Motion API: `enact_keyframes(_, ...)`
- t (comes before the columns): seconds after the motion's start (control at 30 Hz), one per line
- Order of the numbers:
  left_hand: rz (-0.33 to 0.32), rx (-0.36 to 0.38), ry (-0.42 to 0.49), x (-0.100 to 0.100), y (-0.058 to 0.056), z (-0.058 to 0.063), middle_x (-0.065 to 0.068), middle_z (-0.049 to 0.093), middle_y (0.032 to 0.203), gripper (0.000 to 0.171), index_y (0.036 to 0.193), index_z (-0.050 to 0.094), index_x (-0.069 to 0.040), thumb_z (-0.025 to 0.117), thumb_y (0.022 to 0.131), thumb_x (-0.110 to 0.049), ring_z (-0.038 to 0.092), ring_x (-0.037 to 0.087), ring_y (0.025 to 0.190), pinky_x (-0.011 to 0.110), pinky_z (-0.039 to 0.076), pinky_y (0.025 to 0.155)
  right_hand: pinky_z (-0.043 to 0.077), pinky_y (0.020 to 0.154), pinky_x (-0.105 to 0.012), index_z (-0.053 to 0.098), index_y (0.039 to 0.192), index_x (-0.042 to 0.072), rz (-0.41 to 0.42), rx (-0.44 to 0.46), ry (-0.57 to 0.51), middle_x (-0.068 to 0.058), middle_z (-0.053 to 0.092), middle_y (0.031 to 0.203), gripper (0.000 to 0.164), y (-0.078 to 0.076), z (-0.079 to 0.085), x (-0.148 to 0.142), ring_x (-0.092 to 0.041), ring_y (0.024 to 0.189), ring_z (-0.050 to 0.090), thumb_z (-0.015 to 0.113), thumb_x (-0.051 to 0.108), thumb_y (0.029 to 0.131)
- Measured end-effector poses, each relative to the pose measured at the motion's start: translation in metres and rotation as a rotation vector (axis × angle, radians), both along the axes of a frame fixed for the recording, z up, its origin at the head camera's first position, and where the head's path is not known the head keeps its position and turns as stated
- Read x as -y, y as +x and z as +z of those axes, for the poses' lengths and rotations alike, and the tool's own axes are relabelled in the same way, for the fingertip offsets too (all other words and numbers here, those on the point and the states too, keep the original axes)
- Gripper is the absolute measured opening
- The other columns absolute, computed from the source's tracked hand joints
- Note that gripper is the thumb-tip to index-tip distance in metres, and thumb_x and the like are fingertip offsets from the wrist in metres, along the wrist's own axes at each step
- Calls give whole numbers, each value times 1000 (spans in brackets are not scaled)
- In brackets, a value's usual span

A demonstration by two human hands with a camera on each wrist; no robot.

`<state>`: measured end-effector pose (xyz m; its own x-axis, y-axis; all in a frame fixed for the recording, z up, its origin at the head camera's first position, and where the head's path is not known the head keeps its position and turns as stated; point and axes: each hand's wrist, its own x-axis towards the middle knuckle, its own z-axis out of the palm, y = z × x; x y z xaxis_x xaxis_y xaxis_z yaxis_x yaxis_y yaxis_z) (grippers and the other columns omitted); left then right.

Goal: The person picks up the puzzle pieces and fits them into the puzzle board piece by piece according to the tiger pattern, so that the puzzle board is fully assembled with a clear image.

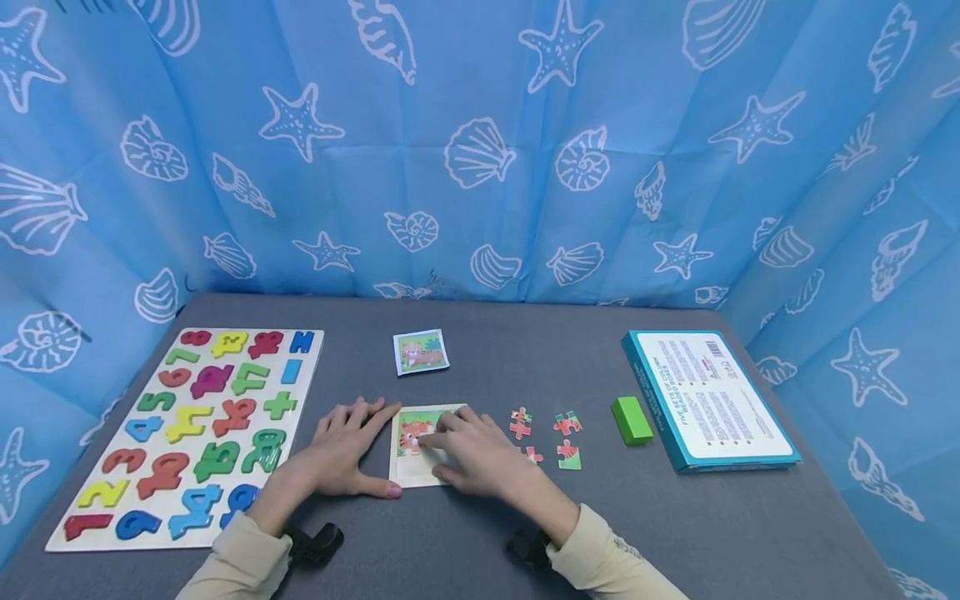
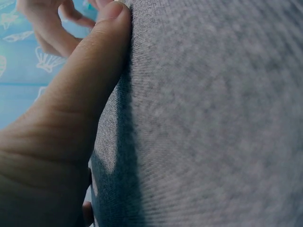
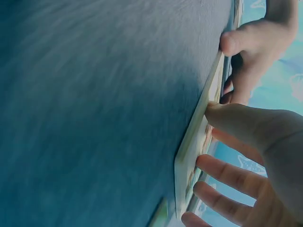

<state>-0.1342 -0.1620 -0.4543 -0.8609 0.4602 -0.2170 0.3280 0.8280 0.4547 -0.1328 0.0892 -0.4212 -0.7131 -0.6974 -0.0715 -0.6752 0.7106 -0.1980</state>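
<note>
A small pale puzzle board (image 1: 411, 475) with a partly laid tiger picture (image 1: 414, 433) lies in the middle of the table. My left hand (image 1: 347, 450) rests at its left side, index finger and thumb stretched out to the edge. Over the board's right part is my right hand (image 1: 483, 457), its index finger touching the picture. In the right wrist view the right thumb (image 3: 236, 120) touches the board's near edge and the other fingers spread over it. Several loose jigsaw pieces (image 1: 567, 423) lie just right of that hand. Its fingers hide part of the picture.
A tiger picture card (image 1: 421, 352) lies behind the board. On the left is a number board (image 1: 172, 400) with coloured numerals. To the right are a green block (image 1: 632, 421) and a blue-and-white box (image 1: 712, 400). A blue curtain (image 1: 450, 217) hangs behind the table.
</note>
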Motion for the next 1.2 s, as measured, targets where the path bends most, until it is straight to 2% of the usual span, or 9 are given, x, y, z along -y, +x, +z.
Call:
enact_keyframes(0.2, 3, 1, 8, 0, 0, -1, 22, 29, 165, 116, 162, 28, -20, 74, 73, -77, 28, 50, 142, 76, 24, 109, 52, 88, -38, 71, 130, 27, 4, -7, 8, 2, 66, 121, 36, 0, -3, 8, -19, 112, 57, 73, 33, 95)
enact_keyframes(0.53, 5, -3, 14, 0, 0, -2, 22, 30, 165, 116, 162, 29, -19, 74, 72, -78, 29, 50, 142, 76, 24, 109, 52, 86, -37, 73, 126, 28, 29, -32, -2, 2, 68, 116, 32, 2, -4, 14, -18, 107, 57, 75, 30, 94)
enact_keyframes(0.77, 12, -18, 17, 2, -2, -10, 21, 30, 166, 119, 163, 27, -23, 72, 70, -83, 28, 50, 142, 76, 23, 110, 53, 90, -39, 73, 126, 30, 5, -21, 22, 3, 68, 114, 33, 4, -3, 19, -17, 106, 58, 75, 31, 94)
enact_keyframes(1.03, 29, -8, 1, 3, -4, -16, 16, 26, 169, 120, 163, 27, -25, 74, 68, -82, 25, 47, 146, 74, 21, 113, 52, 82, -32, 73, 127, 31, -9, -12, 0, 3, 67, 116, 34, 4, -5, 23, -14, 102, 56, 75, 30, 93)
enact_keyframes(1.2, 31, -4, 1, 2, -4, -16, 17, 26, 169, 120, 163, 28, -24, 73, 68, -83, 25, 48, 146, 74, 21, 113, 53, 82, -32, 73, 127, 31, -5, -22, -1, 5, 68, 113, 34, 5, -5, 25, -13, 101, 56, 75, 30, 93)
